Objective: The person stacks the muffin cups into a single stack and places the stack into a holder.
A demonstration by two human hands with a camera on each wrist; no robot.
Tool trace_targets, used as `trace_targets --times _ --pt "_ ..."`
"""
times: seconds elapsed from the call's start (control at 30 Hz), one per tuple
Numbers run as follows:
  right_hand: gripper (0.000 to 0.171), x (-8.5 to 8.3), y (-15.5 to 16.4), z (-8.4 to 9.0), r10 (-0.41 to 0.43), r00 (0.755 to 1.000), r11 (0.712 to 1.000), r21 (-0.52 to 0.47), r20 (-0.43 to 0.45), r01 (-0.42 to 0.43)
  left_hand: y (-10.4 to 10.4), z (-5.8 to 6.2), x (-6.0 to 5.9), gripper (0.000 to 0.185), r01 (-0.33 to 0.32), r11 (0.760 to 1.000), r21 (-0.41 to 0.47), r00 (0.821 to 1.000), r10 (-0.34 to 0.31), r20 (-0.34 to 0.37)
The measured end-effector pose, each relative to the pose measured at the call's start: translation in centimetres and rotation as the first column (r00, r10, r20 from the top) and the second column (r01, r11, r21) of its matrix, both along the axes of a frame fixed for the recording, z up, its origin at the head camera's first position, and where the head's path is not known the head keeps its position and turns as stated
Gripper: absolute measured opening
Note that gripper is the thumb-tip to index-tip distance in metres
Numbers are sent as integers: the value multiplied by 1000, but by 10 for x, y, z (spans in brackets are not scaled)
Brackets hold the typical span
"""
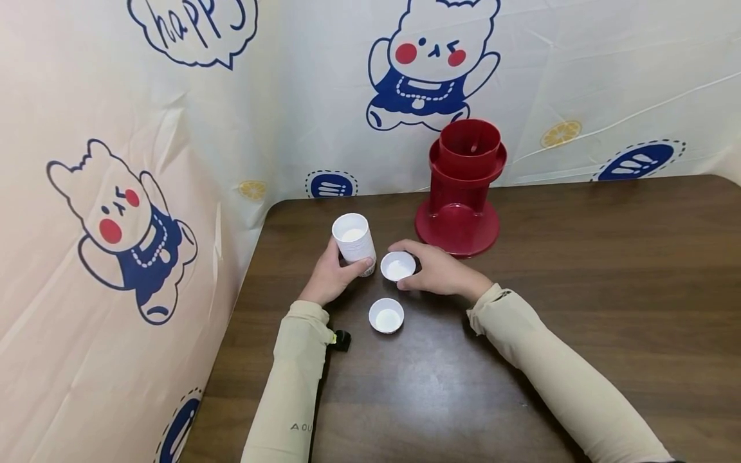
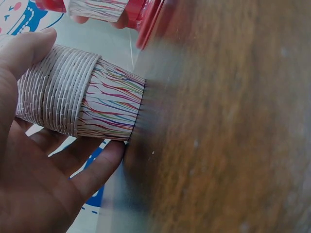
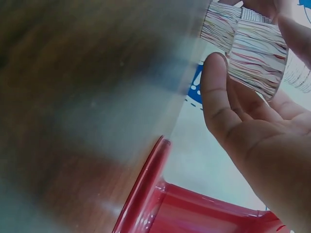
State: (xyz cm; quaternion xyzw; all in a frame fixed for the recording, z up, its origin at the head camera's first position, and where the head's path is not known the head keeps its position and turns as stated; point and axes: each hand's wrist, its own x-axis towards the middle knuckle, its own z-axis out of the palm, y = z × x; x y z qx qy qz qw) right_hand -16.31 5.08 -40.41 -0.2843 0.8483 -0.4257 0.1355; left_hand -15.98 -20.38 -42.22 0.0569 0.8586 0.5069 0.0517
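Observation:
My left hand [image 1: 331, 276] grips a tall stack of nested white paper cups [image 1: 356, 243] near the table's far left. In the left wrist view, the stacked rims [image 2: 60, 92] run one after another, and the end cup [image 2: 112, 104] has wavy coloured lines. Just right of the stack, my right hand [image 1: 442, 271] holds a single paper cup [image 1: 398, 266] between thumb and fingers. The same line pattern covers that cup [image 3: 256, 56] in the right wrist view. Whether it touches the table is unclear. Another paper cup [image 1: 386, 316] stands upright on the table, nearer to me.
A red stand [image 1: 463, 199] with a round base and an open tube on top rises behind my right hand. Printed cloth [image 1: 324, 96] hangs along the back and left edges of the brown table [image 1: 608, 270]. A small black object [image 1: 341, 341] is beside my left wrist.

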Motion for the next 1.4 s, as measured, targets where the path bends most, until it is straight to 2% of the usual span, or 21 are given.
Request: trace_targets --times 0.5,0.67,0.9,1.17,1.27,1.4 --pt "66 -8 -3 23 -92 994 984 -148 54 100 -1 -1 -1 78 -2 1000 2 1000 2 6" --pt "64 -13 -4 31 -119 990 959 -250 78 135 -2 -1 -1 79 -2 1000 4 1000 2 8" --pt "62 -15 -9 46 -161 982 924 -333 101 186 -2 0 -1 80 3 1000 15 1000 -3 13" --pt "60 -16 -18 59 -145 987 885 -437 64 158 -2 0 -2 80 18 1000 20 1000 -18 6" --pt "61 -17 -24 62 -130 989 886 -440 68 146 -2 0 -2 79 19 1000 23 1000 -20 4" --pt "61 -17 -34 63 -121 990 906 -400 77 141 -3 -2 -1 78 21 999 30 1000 -21 -4"
